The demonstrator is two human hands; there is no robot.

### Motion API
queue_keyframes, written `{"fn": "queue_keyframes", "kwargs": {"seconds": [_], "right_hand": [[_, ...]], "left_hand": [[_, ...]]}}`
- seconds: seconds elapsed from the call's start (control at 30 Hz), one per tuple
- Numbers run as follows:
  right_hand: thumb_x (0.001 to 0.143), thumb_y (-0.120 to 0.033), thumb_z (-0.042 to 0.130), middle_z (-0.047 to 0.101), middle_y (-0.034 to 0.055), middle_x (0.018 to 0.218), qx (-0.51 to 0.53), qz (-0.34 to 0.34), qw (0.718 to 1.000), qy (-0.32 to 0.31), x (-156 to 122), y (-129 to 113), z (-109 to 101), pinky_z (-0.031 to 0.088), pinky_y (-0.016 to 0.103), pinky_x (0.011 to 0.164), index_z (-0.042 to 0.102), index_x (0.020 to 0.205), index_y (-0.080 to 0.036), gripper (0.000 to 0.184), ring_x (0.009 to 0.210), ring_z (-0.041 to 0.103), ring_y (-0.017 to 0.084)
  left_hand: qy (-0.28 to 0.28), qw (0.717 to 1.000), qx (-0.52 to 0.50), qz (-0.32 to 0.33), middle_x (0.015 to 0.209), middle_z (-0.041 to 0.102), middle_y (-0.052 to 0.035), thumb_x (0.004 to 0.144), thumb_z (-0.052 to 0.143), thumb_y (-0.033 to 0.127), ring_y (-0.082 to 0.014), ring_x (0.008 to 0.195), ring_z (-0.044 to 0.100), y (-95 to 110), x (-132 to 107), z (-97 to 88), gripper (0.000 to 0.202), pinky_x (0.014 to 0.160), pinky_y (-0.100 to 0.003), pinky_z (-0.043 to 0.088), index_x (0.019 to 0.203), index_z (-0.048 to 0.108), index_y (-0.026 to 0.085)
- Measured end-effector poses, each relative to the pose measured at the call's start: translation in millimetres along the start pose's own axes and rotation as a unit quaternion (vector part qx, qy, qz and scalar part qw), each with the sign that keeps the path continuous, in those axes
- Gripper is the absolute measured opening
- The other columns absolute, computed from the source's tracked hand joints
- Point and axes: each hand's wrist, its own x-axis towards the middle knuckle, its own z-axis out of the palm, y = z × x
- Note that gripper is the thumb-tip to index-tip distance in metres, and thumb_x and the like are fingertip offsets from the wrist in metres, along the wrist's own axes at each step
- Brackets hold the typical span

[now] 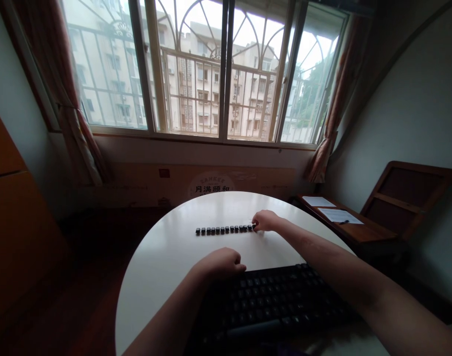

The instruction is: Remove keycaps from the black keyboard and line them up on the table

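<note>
Head view: a round white table with a glossy top (147, 277) carries a straight row of small black plastic keycaps (222, 230), set towards its far edge. A black rectangular keyboard (270, 296) occupies the near edge. The right hand (267, 220) has its fingertips drawn together on the end keycap (254, 226), at the row's right end; the grip appears to be a light pinch. The left hand (220, 261) is curled at the keyboard's far left corner; whether it grips anything cannot be told.

Handling, in judgement: hold the end keycap by its sides, keep it level and clear of its neighbour, and release straight upward so the alignment survives.

Obstructions: the right forearm covers the keyboard's right portion. Beyond the table's right edge, white paper sheets (340, 216) and a dark pen (344, 222) lie on brown wooden furniture (374, 235).
</note>
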Motion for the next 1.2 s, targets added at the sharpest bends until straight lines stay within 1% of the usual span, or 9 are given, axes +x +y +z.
{"fn": "queue_keyframes", "kwargs": {"seconds": [0.13,0.3,0.37,0.43,0.53,0.67,0.83,1.03,1.2], "right_hand": [[0.078,-0.035,0.073,0.075,0.0074,0.106,0.061,-0.002,0.996,0.059,-17.5,1.9,-7.8,0.049,0.03,0.085,0.077,0.106,-0.022,0.031,0.101,0.067,0.026],[0.104,-0.049,0.023,0.071,0.0151,0.115,0.191,0.005,0.967,0.167,-78.8,13.1,-20.0,0.052,0.034,0.088,0.069,0.12,-0.012,0.061,0.103,0.067,0.025],[0.099,-0.063,0.024,0.072,0.0172,0.107,0.43,0.01,0.872,0.232,-114.2,21.7,-19.6,0.056,0.035,0.078,0.071,0.112,-0.009,0.073,0.099,0.068,0.028],[0.094,-0.074,0.021,0.071,0.0134,0.082,0.562,0.028,0.789,0.248,-149.4,31.3,-14.7,0.058,0.033,0.074,0.073,0.096,-0.011,0.082,0.081,0.069,0.023],[0.089,-0.08,0.023,0.052,0.002,0.051,0.628,0.082,0.745,0.211,-188.8,42.0,-1.0,0.053,0.029,0.052,0.07,0.09,-0.014,0.082,0.045,0.055,0.015],[0.086,-0.074,0.048,0.051,-0.0027,0.053,0.654,0.114,0.713,0.226,-203.9,41.8,19.7,0.048,0.025,0.044,0.064,0.095,-0.016,0.061,0.042,0.052,0.012],[0.079,-0.054,0.072,0.054,-0.0041,0.066,0.643,0.1,0.71,0.268,-197.5,34.8,38.6,0.044,0.021,0.042,0.059,0.107,-0.019,0.047,0.047,0.053,0.01],[0.085,-0.051,0.063,0.051,-0.0033,0.067,0.617,0.067,0.742,0.254,-198.9,31.4,48.6,0.038,0.02,0.04,0.06,0.109,-0.018,0.04,0.048,0.05,0.01],[0.088,-0.047,0.055,0.04,-0.0067,0.056,0.624,0.06,0.74,0.245,-198.4,30.8,54.7,0.031,0.02,0.039,0.058,0.096,-0.02,0.028,0.043,0.039,0.009]], "left_hand": [[-0.006,1.0,-0.006,0.003,0.091,0.072,-0.0076,0.086,0.052,0.049,-0.0229,0.077,0.063,-0.9,1.2,-0.2,0.035,0.067,-0.032,0.045,0.09,0.072,0.02],[-0.014,1.0,-0.005,0.006,0.091,0.071,-0.0071,0.087,0.052,0.046,-0.022,0.077,0.062,-0.2,3.5,-1.5,0.033,0.067,-0.032,0.044,0.088,0.071,0.02],[-0.017,1.0,-0.012,0.004,0.091,0.071,-0.0069,0.087,0.051,0.047,-0.0219,0.077,0.061,-0.8,4.9,-1.4,0.033,0.067,-0.032,0.043,0.087,0.071,0.02],[-0.017,1.0,-0.022,0.003,0.09,0.071,-0.0063,0.086,0.051,0.048,-0.0216,0.077,0.061,-2.4,6.7,-0.5,0.034,0.066,-0.031,0.042,0.085,0.07,0.02],[-0.013,0.999,-0.034,0.003,0.087,0.069,-0.0052,0.086,0.051,0.05,-0.0212,0.075,0.059,-6.0,9.8,0.9,0.035,0.063,-0.031,0.04,0.081,0.067,0.02],[-0.014,0.999,-0.048,0.005,0.081,0.066,-0.0045,0.086,0.049,0.054,-0.0205,0.073,0.057,-9.7,12.9,0.3,0.038,0.061,-0.03,0.038,0.077,0.063,0.019],[-0.017,0.998,-0.066,-0.006,0.079,0.064,-0.0041,0.085,0.047,0.058,-0.0197,0.071,0.055,-11.6,13.4,-1.7,0.043,0.062,-0.03,0.038,0.077,0.062,0.019],[-0.025,0.998,-0.059,-0.012,0.08,0.063,-0.0037,0.085,0.048,0.057,-0.0193,0.073,0.055,-11.0,11.8,-3.9,0.042,0.062,-0.029,0.039,0.079,0.062,0.019],[-0.042,0.997,-0.061,-0.008,0.084,0.064,-0.0035,0.085,0.049,0.056,-0.0194,0.075,0.056,-9.7,9.6,-6.6,0.04,0.063,-0.029,0.04,0.083,0.063,0.019]]}}
